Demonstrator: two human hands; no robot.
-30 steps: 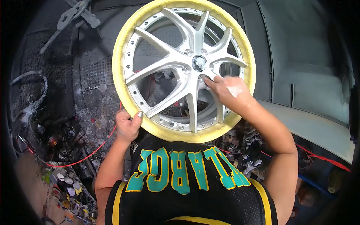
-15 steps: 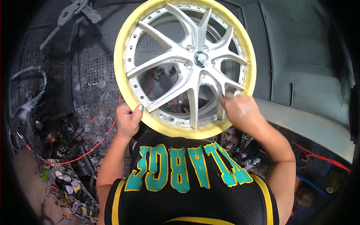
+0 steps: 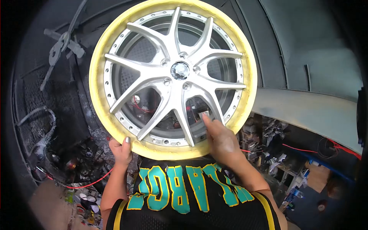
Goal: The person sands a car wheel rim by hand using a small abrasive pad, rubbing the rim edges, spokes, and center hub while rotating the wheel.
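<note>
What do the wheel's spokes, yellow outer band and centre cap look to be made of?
Spokes: probably cast or forged metal, with a pale silver, satin sheen.
Yellow outer band: perhaps masking tape, matt and finely wrinkled; paint or another covering is possible.
Centre cap: glossy, with mirror-like patches; chromed plastic or polished metal, I cannot tell which.

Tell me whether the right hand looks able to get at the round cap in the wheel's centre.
Probably yes: nothing covers the cap, and the right hand is close, at the lower right of the wheel. The left hand, on the yellow rim at lower left, leaves the way free.
</note>
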